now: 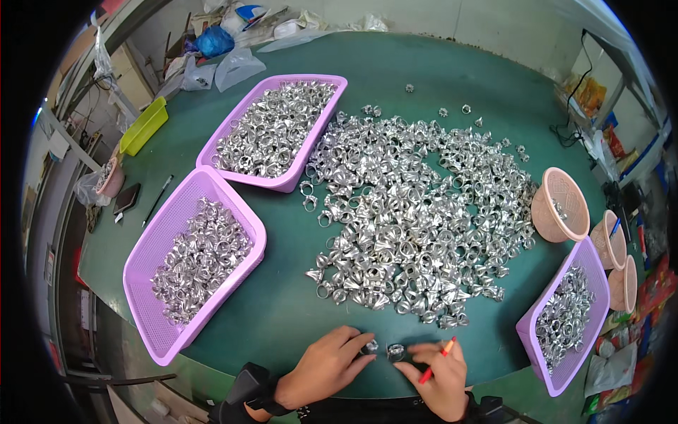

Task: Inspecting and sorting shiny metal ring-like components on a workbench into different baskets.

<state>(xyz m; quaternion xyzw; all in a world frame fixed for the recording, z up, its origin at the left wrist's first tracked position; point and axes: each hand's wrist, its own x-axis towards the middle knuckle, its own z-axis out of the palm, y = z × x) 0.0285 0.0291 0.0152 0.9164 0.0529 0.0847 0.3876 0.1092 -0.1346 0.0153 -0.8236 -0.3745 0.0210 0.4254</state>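
My left hand [326, 367] is at the near edge of the green table, its thumb and fingers closed around a small silver metal ring [371, 346]. Just right of it, my right hand [443, 376] has a red pen [436, 362] tucked between its fingers. The thumb and forefinger of that hand reach to a second silver ring [395, 351]; whether they grip it or only touch it I cannot tell. Beyond both hands spreads a big loose heap of similar silver rings [417, 219].
Two purple baskets [256, 244] [339, 88] with silver rings stand at left, another purple basket [526, 326] at right. Next to that one are pink baskets [573, 205]. A yellow-green tray [143, 127], a dark pen [157, 201] and a dark phone-like object [127, 198] lie far left.
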